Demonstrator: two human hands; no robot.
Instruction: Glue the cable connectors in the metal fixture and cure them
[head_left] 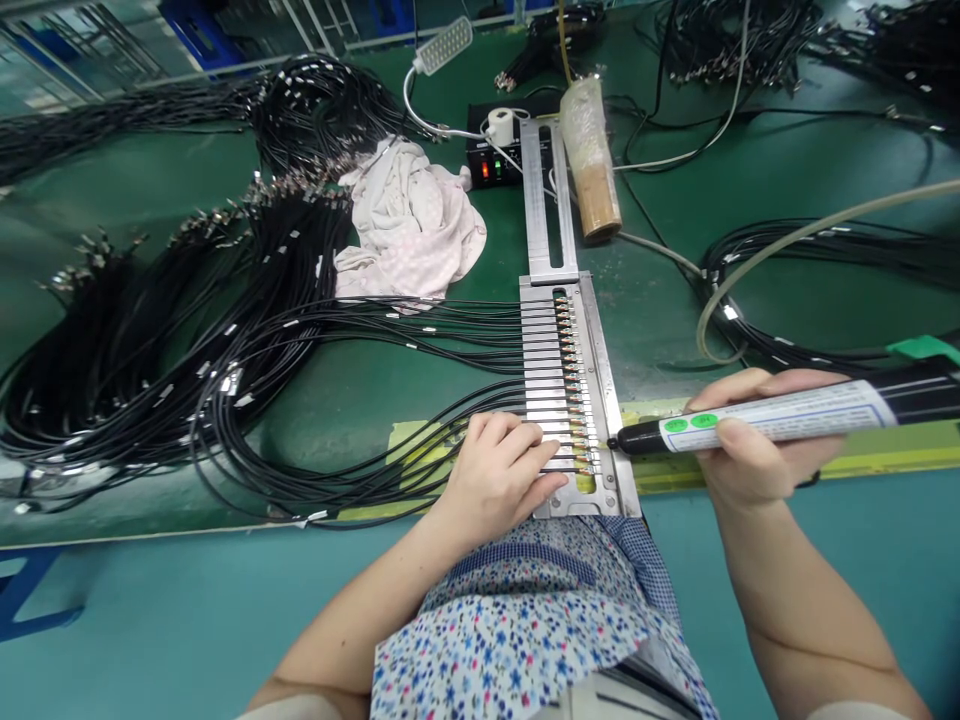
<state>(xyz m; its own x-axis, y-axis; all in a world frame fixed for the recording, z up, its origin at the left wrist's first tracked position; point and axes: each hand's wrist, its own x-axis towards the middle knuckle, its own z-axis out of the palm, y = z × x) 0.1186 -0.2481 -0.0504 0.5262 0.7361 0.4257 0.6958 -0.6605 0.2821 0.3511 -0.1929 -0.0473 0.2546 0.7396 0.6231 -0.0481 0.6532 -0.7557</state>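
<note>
A slotted metal fixture (605,375) lies in front of me, with several black cables (450,400) set side by side in it. Their small metal connectors (574,380) line up along its opening. At the near end, my left hand (499,470) is bent over the cables, its thumb and index finger around the lowest ones beside the connectors. My right hand (757,440) is closed around a thick pen-shaped tool (795,412) with a black nose, a white label and green stickers. Its narrow tip is at the fixture's right side, by the lower connectors; whether it touches them I cannot tell.
Large bundles of black cable (262,260) cover the left of the green table (480,375). A crumpled cloth (420,220), a black control box (491,165), a lamp (444,47) and a wrapped cylinder (592,160) stand beyond. A pale hose (817,225) curves across the right.
</note>
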